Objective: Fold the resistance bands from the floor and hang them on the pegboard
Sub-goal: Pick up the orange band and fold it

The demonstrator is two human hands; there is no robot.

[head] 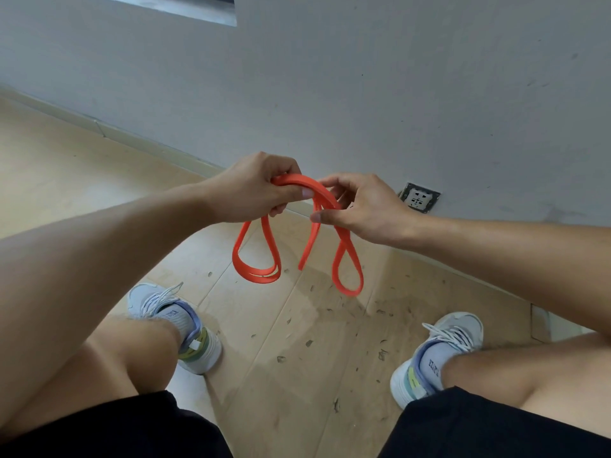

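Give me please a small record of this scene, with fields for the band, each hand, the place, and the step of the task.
band: orange resistance band, folded into hanging loops, off the floor
left hand: left hand holds one end of the fold in a closed grip
right hand: right hand pinches the other side of the fold
place: wooden floor with small dark scraps, beside a grey wall with a socket
person: crouched or seated, two shoes visible
pegboard: not in view
step: folding in progress, hanging not yet done
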